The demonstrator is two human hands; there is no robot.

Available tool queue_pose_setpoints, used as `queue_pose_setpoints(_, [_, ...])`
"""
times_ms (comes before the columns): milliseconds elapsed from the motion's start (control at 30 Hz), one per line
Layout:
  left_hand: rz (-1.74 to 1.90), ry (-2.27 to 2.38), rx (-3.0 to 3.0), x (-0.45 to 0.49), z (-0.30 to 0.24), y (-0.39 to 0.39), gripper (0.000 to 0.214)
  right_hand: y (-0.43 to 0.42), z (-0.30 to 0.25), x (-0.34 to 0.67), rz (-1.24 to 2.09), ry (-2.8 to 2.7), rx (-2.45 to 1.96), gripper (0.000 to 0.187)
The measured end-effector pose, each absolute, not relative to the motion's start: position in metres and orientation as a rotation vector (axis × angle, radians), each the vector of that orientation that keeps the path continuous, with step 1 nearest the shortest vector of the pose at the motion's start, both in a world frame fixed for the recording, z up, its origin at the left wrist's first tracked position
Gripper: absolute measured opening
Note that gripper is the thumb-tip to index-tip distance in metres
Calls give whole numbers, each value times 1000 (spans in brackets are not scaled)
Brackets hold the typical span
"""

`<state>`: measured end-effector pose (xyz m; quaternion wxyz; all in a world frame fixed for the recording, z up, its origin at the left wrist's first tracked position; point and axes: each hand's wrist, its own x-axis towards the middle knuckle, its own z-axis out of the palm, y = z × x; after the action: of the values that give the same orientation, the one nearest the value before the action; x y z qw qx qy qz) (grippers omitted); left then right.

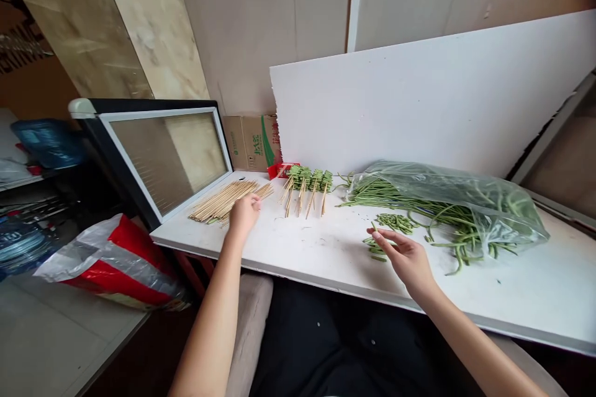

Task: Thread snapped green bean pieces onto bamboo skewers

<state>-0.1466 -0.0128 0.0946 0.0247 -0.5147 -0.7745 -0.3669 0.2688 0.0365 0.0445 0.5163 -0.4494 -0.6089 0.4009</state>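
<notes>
My left hand [244, 216] is over the right edge of a pile of bamboo skewers [223, 198]; its fingers are curled closed, and what they hold, if anything, is hidden. Between the fingertips of my right hand [406, 255] is a short piece of green bean [374, 227], pinched with thumb and fingers. Just under that hand lies a small group of cut bean pieces [376, 250]. Behind it is another heap of cut pieces [395, 222]. Skewers threaded with green bean pieces [310, 178] lie side by side at the back, their bare sticks pointing towards me.
Long green beans [386, 193] spill from a clear plastic bag [503, 205] on the right of the white table [298, 254]. A framed glass panel [172, 155] stands at the left edge. A cardboard box [251, 142] is behind, and a red-and-white sack [116, 263] sits below left.
</notes>
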Motion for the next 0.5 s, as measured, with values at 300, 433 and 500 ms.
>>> queue_pose_setpoints(300, [-779,-2821,-987,-258,49,-40,19,40,38,270,967,-1479,-1188,52])
queue_pose_setpoints(433, [-655,-2811,-1061,-267,36,-45,20,41,33,269,885,-1504,-1212,55])
queue_pose_setpoints(500, [-559,-2790,-1140,-271,33,-49,23,41,30,270,793,-1548,-1214,55])
